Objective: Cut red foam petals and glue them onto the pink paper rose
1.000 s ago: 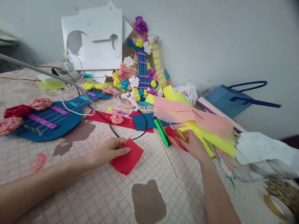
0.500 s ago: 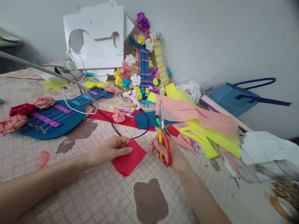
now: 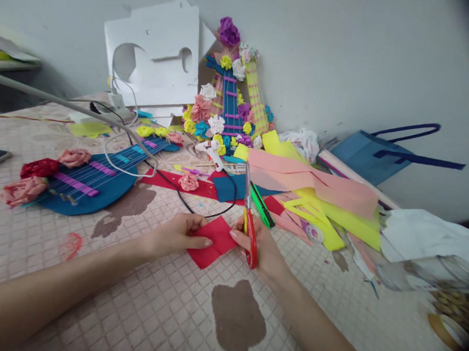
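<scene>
My left hand [image 3: 181,237] pinches the left side of a red square of paper or felt [image 3: 213,243], thumb on top. At the square's right corner, the thumb and fingertips of my right hand [image 3: 260,246] touch it too. That same hand holds a pair of scissors [image 3: 250,235] with red and yellow handles, blades pointing up and away from the square. A green utility knife [image 3: 262,205] lies just beyond my right hand. Behind the square rest a red strip [image 3: 162,180] and a pink paper flower [image 3: 188,181].
A blue flowered guitar model [image 3: 99,183] lies at left; decorated guitars [image 3: 230,98] lean on the wall by white foam board [image 3: 158,49]. A white glue gun [image 3: 210,152] trails a black cable. Pink sheets [image 3: 309,177], yellow sheets [image 3: 350,225] and a blue bag [image 3: 373,155] fill the right.
My right hand has moved left with the scissors, and its fingers now touch the red square's corner. The square has turned and shifted slightly right. More of the green knife shows.
</scene>
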### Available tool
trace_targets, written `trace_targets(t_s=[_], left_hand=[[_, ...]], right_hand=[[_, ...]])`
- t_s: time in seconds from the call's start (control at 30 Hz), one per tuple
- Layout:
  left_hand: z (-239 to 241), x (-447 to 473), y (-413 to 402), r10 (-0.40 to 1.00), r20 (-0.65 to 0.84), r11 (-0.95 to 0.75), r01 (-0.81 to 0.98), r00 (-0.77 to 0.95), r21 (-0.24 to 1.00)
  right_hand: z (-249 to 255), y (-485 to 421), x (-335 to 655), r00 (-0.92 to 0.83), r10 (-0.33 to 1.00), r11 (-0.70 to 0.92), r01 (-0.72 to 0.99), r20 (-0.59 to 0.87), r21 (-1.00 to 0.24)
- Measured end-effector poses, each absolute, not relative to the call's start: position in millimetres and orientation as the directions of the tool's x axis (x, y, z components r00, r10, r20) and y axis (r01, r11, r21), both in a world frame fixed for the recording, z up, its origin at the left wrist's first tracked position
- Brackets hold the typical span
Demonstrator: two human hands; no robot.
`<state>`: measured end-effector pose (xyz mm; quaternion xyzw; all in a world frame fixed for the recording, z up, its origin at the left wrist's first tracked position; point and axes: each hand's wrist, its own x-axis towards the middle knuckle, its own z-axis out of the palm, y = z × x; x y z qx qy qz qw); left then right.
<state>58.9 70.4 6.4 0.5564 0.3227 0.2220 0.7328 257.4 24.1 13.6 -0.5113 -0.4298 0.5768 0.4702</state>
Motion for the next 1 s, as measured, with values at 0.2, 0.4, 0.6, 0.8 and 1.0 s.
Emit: trace_targets(t_s=[0.2,0.4,0.6,0.8,1.0], left_hand=[[13.8,58.8,72.5,0.754,-0.326,0.375,0.034,0.57,0.927],[13.9,58.7,71.2,0.753,-0.322,0.361,0.049,0.574,0.931],[13.5,57.9,71.4,0.744,-0.306,0.357,0.034,0.594,0.933],[14.0,58.2,71.4,0.75,-0.259,0.284,0.057,0.609,0.957],[12.7,58.2,70.2,0.783,-0.286,0.363,-0.033,0.552,0.931]], right_hand=[[15.3,23.9,255.5,-0.002,0.983,-0.18,-0.133,-0.181,-0.975],[11.3,24.7,256.5,-0.004,0.985,-0.168,-0.248,-0.173,-0.954],[11.2,24.5,256.3,-0.041,0.977,-0.213,-0.328,-0.212,-0.92],[17.1,19.6,253.0,-0.024,0.965,-0.26,-0.227,-0.262,-0.938],[11.5,18.2,248.0,-0.092,0.977,-0.213,-0.301,-0.194,-0.93]])
